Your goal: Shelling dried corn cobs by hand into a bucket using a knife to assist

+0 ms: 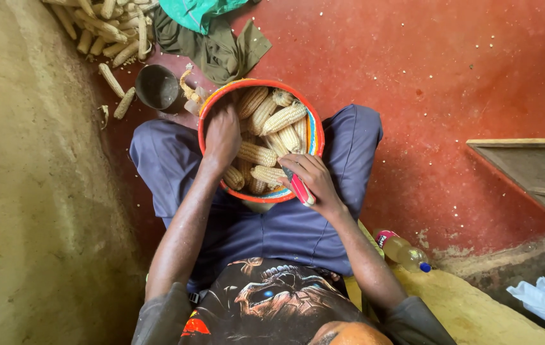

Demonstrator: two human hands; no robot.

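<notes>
Corn cobs (266, 137) in basket (316, 131), partly under left hand (221, 137); right hand (311, 182), grip pinching red tool (300, 189); left grip unclear.

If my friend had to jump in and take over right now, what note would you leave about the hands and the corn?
Left hand: reaching into the woven basket, resting on the corn cobs; grip not clear.
Right hand: at the basket's near rim, closed on a small red tool.
Basket sits on the lap, between the knees, full of dry cobs that have their kernels on.
A pile of bare cobs lies on the floor ahead to the left, beside a dark metal cup.
Done: that far pile looks stripped.
Left: every cob in the basket.
</notes>
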